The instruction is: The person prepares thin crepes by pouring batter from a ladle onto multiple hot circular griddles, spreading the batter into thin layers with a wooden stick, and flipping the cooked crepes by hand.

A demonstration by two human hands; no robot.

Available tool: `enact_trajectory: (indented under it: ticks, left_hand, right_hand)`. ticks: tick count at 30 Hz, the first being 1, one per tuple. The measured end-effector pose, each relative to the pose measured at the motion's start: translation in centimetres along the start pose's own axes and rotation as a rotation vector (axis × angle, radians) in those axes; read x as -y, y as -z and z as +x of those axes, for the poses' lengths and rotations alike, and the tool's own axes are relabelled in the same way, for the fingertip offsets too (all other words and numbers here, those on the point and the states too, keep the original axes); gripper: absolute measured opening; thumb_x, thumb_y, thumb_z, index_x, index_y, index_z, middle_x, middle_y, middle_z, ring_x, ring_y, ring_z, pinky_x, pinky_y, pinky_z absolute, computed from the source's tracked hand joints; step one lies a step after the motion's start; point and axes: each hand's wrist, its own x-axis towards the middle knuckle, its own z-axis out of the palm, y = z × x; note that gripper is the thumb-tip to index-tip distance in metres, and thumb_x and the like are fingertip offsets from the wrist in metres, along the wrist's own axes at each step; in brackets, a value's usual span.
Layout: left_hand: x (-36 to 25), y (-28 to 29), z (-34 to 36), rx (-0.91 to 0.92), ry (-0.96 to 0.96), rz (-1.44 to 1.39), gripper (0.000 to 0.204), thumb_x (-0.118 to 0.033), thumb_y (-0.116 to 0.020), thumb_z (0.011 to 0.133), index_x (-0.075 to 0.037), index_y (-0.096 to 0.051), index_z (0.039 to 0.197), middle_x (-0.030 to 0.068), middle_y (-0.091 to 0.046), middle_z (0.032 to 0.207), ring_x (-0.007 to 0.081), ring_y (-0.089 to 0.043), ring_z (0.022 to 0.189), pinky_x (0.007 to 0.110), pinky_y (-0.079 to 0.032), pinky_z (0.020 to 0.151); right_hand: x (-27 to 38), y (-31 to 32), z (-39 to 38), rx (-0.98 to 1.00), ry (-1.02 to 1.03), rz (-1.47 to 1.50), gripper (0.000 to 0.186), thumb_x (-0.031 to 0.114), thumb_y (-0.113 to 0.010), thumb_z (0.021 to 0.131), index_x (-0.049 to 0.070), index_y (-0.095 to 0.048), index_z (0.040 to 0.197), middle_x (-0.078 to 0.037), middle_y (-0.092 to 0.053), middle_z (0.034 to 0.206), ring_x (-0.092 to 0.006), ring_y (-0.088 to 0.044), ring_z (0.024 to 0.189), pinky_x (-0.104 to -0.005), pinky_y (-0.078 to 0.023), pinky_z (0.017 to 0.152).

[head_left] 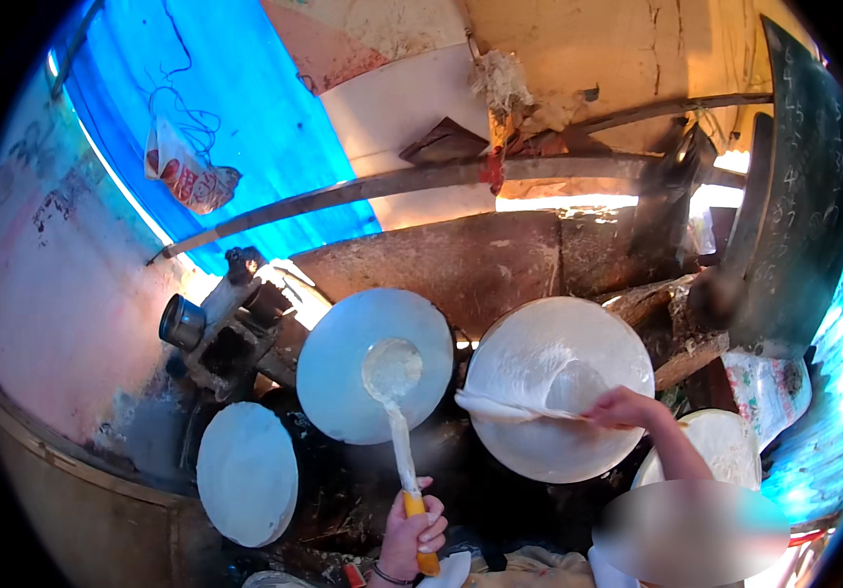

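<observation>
My left hand (412,537) is wrapped round the yellow handle of a ladle (400,441). The ladle's round bowl, coated in white, rests against the left large white disc (333,363). Over the right white disc (559,456), my right hand (622,407) pinches one end of a long narrow white piece (505,408). Whether that piece is a flat stick or the edge of a thin wet sheet, I cannot tell. Behind it the disc's surface looks shiny and wet, with a paler round patch.
A smaller white disc (247,473) is at the left, another pale round surface (720,441) at the right. Logs (691,363) and a metal can (182,321) lie beyond. A dark board (804,196) leans right; a plastic bag (186,176) hangs. A blurred oval covers the lower right.
</observation>
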Motion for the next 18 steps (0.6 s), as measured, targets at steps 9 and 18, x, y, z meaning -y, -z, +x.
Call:
enact_trajectory:
  ticks: [9,18]
  left_hand:
    - [2.4,0.3,-1.8,-0.04,0.09,-0.027,0.048,0.006,-0.043,0.081,-0.013,-0.038,0.125,0.0039,-0.042,0.079,0.0051,-0.036,0.05,0.016,-0.033,0.041]
    - [2.7,5.4,-4.7,-0.043,0.108,-0.088,0.046,0.008,-0.042,0.081,-0.012,-0.039,0.123,0.0056,-0.043,0.079,0.0059,-0.036,0.051,0.016,-0.033,0.042]
  right_hand:
    - [-2.6,1.8,-0.8,-0.352,0.03,0.348,0.016,0.016,-0.07,0.074,0.005,-0.068,0.086,0.001,-0.054,0.056,-0.0047,-0.042,0.041,-0.0201,-0.029,0.035]
    - [-2.8,-12.8,-6.8,-0.122,0.164,0.554,0.045,0.012,-0.064,0.079,0.014,-0.054,0.122,0.006,-0.054,0.065,-0.0027,-0.04,0.046,-0.0174,-0.031,0.042]
